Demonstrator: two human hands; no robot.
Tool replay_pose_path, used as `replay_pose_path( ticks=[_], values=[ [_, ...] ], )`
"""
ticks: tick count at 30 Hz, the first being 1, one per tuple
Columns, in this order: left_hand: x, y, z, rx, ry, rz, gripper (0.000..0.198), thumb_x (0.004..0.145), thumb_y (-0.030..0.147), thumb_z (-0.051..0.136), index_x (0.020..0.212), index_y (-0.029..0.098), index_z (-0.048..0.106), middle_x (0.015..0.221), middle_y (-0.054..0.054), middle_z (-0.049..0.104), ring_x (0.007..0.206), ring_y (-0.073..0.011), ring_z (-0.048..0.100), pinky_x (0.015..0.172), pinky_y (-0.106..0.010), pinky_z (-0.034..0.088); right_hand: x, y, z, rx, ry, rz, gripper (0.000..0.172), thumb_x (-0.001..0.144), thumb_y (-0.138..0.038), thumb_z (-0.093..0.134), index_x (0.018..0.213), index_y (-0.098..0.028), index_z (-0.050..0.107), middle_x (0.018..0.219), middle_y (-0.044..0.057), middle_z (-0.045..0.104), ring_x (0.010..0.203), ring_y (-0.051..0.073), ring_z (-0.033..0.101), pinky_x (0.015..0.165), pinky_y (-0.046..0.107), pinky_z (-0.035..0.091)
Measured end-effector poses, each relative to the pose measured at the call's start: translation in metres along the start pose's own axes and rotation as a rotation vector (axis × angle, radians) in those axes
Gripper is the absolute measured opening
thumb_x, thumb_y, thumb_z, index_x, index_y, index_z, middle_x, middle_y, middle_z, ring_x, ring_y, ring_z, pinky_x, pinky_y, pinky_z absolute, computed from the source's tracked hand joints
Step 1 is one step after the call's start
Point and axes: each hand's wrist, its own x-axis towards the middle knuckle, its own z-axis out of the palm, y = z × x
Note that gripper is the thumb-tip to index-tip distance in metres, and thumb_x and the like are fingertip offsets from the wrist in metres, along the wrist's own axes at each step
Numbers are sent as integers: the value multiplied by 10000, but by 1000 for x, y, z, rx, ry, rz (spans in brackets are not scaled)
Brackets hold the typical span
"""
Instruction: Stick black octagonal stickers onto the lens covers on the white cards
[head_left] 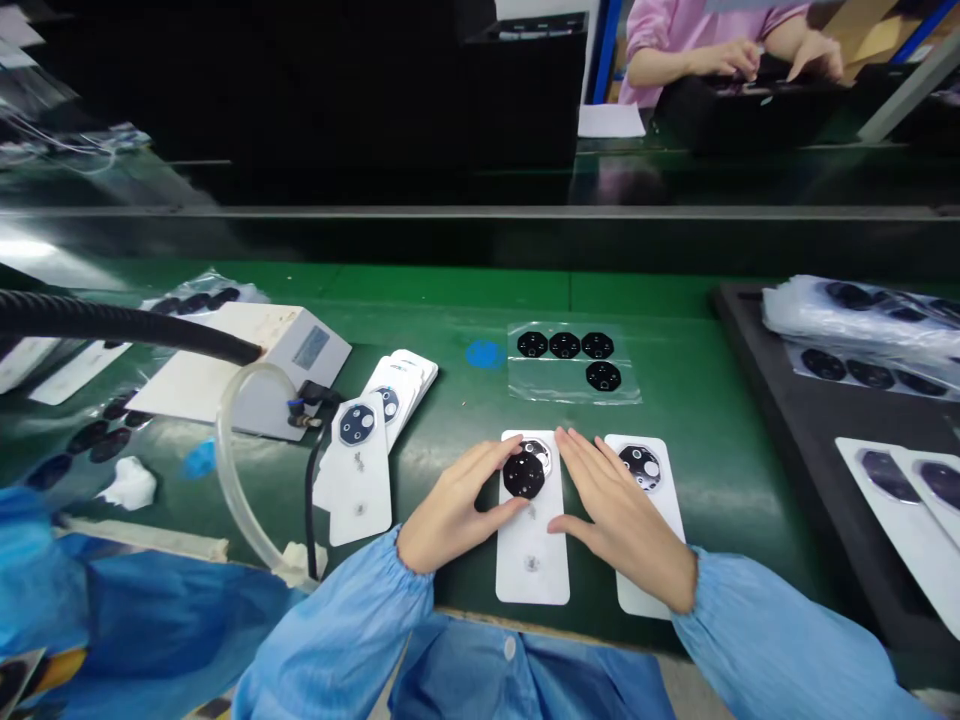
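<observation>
My left hand (pixel 461 500) holds a black round lens cover (pixel 523 476) by its edge, between thumb and fingertips. The cover is over the upper part of a white phone-shaped panel (pixel 532 575), partly overlapping the panel's printed circle; I cannot tell whether it touches. My right hand (pixel 611 505) is open, its fingers stretched out together and the thumb apart, beside the same panel's right edge. Partly under my right hand lies a second white panel (pixel 652 550) with a black camera circle. A clear sheet (pixel 555 380) with several black covers lies beyond my hands.
To the left are a stack of white panels (pixel 360 505), a white box-shaped device (pixel 277 325) with a black hose (pixel 127 322), and a clear tube (pixel 225 440). A black tray (pixel 795 400) at right carries bagged covers (pixel 847 300) and panels. Across the bench a person in pink (pixel 690 50) works.
</observation>
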Motion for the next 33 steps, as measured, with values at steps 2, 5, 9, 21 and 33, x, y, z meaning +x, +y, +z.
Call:
replay_pose_path(
  ticks=[2,5,9,21,33],
  values=[
    [2,-1,1,28,10,18,616,860,268,629,1415,262,361,1274,-84,575,1084,-200,599,964,-393,518,2,3,-2,40,-28,-15,989,813,-382,741,1510,-117,91,1553,126,212,1439,229,141,1175,474,251],
    [5,-1,2,63,33,39,612,870,244,617,1419,263,348,1296,-81,574,1108,-198,594,971,-386,516,4,5,-3,80,-53,-28,1009,819,-361,739,1518,-157,40,1560,98,199,1438,208,142,1178,463,250],
    [8,-1,3,67,37,32,606,870,232,613,1416,261,351,1286,-82,586,1102,-205,597,963,-394,517,4,5,-2,105,-54,-31,1053,829,-357,727,1519,-195,-52,1564,95,184,1436,217,149,1177,478,248],
    [14,-4,4,10,43,11,540,884,255,596,1382,251,387,1257,-90,600,1072,-209,603,944,-405,514,6,6,-3,117,-66,-31,976,882,-390,655,1520,-205,-60,1567,84,179,1435,224,152,1181,480,233],
    [17,-4,5,-25,21,-11,506,877,255,607,1347,250,419,1213,-80,616,1057,-204,606,920,-380,520,6,7,-3,107,-62,-48,886,920,-439,582,1526,-204,-19,1570,79,174,1433,232,166,1178,490,232]
  ],
)
